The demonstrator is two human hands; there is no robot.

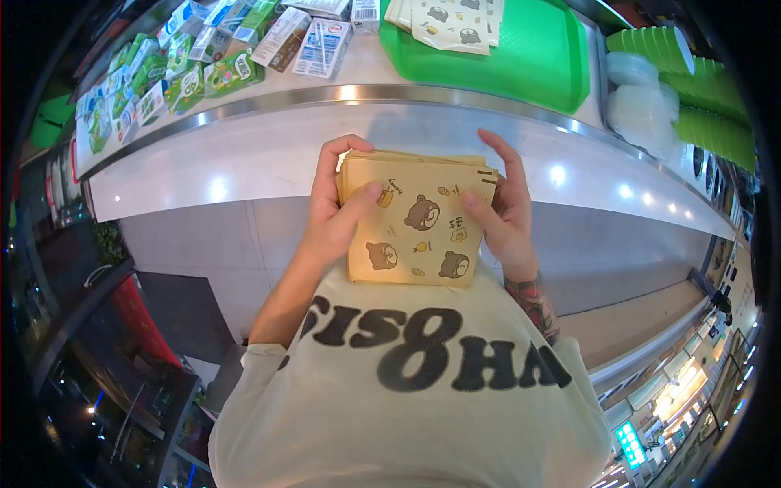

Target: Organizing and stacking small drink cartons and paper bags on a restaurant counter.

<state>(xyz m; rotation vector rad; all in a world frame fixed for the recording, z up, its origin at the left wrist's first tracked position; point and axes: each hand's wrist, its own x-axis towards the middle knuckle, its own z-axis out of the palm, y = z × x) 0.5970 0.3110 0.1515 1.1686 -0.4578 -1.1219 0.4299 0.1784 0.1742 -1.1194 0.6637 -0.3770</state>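
A stack of yellowish paper food bags, printed with bear heads and small food drawings, is held against the front of my shirt. My left hand grips its left side, thumb on the top sheet and fingers around the far left corner. On the opposite side, my right hand has its thumb pressed on the top sheet, its index finger raised off the far corner. The other right fingers are partly hidden behind the stack. Several similar bags lie on a green plastic tray on the counter ahead.
A white counter with a metal edge strip curves across in front. Milk and drink cartons crowd its left part. Green cups and clear plastic lids or bowls stand stacked at the right. Tiled floor shows below.
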